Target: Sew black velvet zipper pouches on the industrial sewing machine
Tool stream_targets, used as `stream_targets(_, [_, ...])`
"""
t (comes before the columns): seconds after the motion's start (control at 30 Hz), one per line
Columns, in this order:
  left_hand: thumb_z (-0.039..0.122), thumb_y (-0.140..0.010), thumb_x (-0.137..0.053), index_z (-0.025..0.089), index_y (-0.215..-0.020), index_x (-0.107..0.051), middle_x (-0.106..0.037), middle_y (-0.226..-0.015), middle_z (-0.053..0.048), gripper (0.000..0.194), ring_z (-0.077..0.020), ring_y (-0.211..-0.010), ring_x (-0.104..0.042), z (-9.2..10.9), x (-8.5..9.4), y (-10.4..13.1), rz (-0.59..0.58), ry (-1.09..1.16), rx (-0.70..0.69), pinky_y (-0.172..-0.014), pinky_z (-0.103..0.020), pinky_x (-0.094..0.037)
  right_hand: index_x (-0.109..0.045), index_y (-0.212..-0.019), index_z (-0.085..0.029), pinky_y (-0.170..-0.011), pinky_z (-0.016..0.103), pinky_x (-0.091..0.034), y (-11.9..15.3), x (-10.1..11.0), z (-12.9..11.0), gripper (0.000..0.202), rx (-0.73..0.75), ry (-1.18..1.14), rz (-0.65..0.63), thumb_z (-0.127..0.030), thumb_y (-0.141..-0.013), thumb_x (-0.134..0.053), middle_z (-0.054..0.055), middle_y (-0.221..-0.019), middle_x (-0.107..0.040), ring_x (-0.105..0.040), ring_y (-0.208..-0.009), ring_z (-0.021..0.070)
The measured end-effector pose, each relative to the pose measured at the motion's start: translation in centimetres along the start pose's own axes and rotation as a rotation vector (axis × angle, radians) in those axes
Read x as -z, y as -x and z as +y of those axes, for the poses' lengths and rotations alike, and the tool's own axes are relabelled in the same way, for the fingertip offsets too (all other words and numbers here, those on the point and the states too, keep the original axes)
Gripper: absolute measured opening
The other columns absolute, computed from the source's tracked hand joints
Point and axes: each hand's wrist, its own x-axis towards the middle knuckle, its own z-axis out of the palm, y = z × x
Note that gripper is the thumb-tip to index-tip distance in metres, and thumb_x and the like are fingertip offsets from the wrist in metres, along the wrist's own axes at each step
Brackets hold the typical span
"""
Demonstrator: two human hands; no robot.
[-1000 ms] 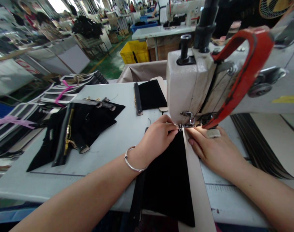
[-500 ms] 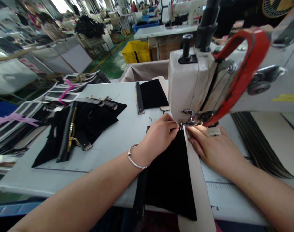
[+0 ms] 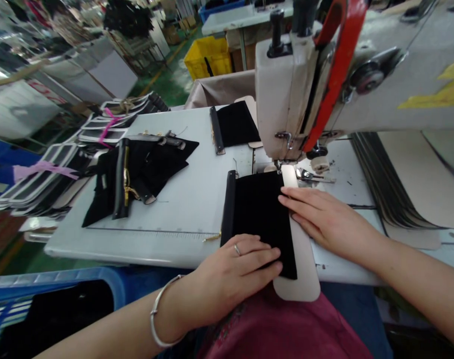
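Note:
Black fabric (image 3: 262, 209) with a dark zipper strip (image 3: 229, 199) along its left edge lies over a long beige panel (image 3: 303, 254). Its far end reaches the presser foot of the sewing machine (image 3: 277, 104). My left hand (image 3: 245, 264) lies flat on the near part of the fabric, fingers stretched out. My right hand (image 3: 320, 214) rests with extended fingers across the fabric's right edge and the beige panel. A gold zipper pull (image 3: 213, 238) sticks out on the left side of the strip.
Black zippered pieces (image 3: 144, 164) are heaped on the left of the white table (image 3: 185, 199). Another black piece (image 3: 237, 124) lies behind the needle area. Stacked panels (image 3: 417, 184) are at the right, tied bundles (image 3: 43, 179) at far left. A blue basket (image 3: 118, 289) stands below the table edge.
Both hands have come back from the needle toward me, the left one farther, and their fingers now lie flat. The machine's red lever appears higher and farther left in view.

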Motion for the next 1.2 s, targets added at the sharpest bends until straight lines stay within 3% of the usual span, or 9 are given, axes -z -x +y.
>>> stream_targets(0.13, [0.012, -0.105, -0.043, 0.012, -0.137, -0.059, -0.067, -0.135, -0.012, 0.036, -0.0221, -0.115, -0.063, 0.4, -0.2, 0.3, 0.035, -0.019, -0.019, -0.102, -0.037, -0.054, -0.052, -0.146, -0.023, -0.114, 0.051, -0.047, -0.1, 0.0, 0.1, 0.043, -0.015, -0.012, 0.003, -0.024, -0.103, -0.048, 0.009, -0.151, -0.053, -0.053, -0.136, 0.0242])
stream_targets(0.23, [0.016, -0.103, -0.051, 0.015, -0.125, -0.066, -0.073, -0.123, -0.008, 0.026, -0.02, -0.106, -0.066, -0.7, 0.5, -1.1, 0.039, 0.03, -0.019, -0.097, -0.035, -0.055, -0.051, -0.148, -0.023, -0.114, 0.051, -0.046, 0.0, -0.1, 0.0, 0.044, -0.022, -0.016, 0.009, -0.024, -0.103, -0.048, 0.009, -0.151, -0.054, -0.052, -0.136, 0.0238])
stream_targets(0.3, [0.019, -0.103, -0.053, 0.016, -0.116, -0.07, -0.073, -0.117, -0.007, 0.022, -0.0192, -0.105, -0.067, -2.3, 1.1, -2.8, 0.076, 0.036, 0.057, -0.098, -0.035, -0.055, -0.049, -0.149, -0.023, -0.114, 0.051, -0.047, 0.1, -0.2, 0.0, 0.046, -0.028, -0.014, 0.005, -0.023, -0.103, -0.048, 0.009, -0.151, -0.053, -0.052, -0.136, 0.0238])
stream_targets(0.4, [0.021, -0.103, -0.054, 0.014, -0.124, -0.066, -0.065, -0.135, -0.011, 0.025, -0.0241, -0.128, -0.058, -5.7, 1.6, -5.9, 0.164, -0.077, 0.236, -0.112, -0.044, -0.048, -0.047, -0.15, -0.023, -0.112, 0.052, -0.049, 0.2, -0.3, 0.1, 0.048, -0.022, -0.004, 0.005, -0.022, -0.102, -0.049, 0.011, -0.151, -0.053, -0.053, -0.135, 0.0254])
stream_targets(0.47, [0.023, -0.102, -0.057, 0.013, -0.132, -0.061, -0.059, -0.143, -0.013, 0.032, -0.0251, -0.138, -0.051, -7.7, 1.3, -7.5, 0.165, -0.121, 0.28, -0.118, -0.046, -0.043, -0.046, -0.151, -0.023, -0.11, 0.052, -0.051, 0.2, -0.4, 0.1, 0.049, -0.018, 0.009, 0.014, -0.022, -0.102, -0.048, 0.011, -0.15, -0.053, -0.054, -0.134, 0.0261])
stream_targets(0.57, [0.027, -0.102, -0.058, 0.013, -0.134, -0.059, -0.061, -0.142, -0.012, 0.035, -0.0233, -0.138, -0.052, -9.4, 0.5, -8.3, 0.145, -0.111, 0.286, -0.119, -0.043, -0.043, -0.047, -0.15, -0.022, -0.109, 0.052, -0.051, 0.3, -0.5, 0.1, 0.049, -0.01, 0.02, 0.016, -0.021, -0.101, -0.048, 0.011, -0.15, -0.053, -0.054, -0.134, 0.0264])
stream_targets(1.2, [0.025, -0.102, -0.058, 0.011, -0.131, -0.063, -0.063, -0.141, -0.011, 0.033, -0.0246, -0.133, -0.056, -9.2, 0.2, -8.4, 0.166, -0.157, 0.316, -0.117, -0.042, -0.044, -0.05, -0.148, -0.023, -0.11, 0.053, -0.05, 0.2, -0.6, 0.4, 0.052, -0.034, 0.031, 0.007, -0.015, -0.096, -0.051, 0.011, -0.154, -0.05, -0.05, -0.139, 0.0278])
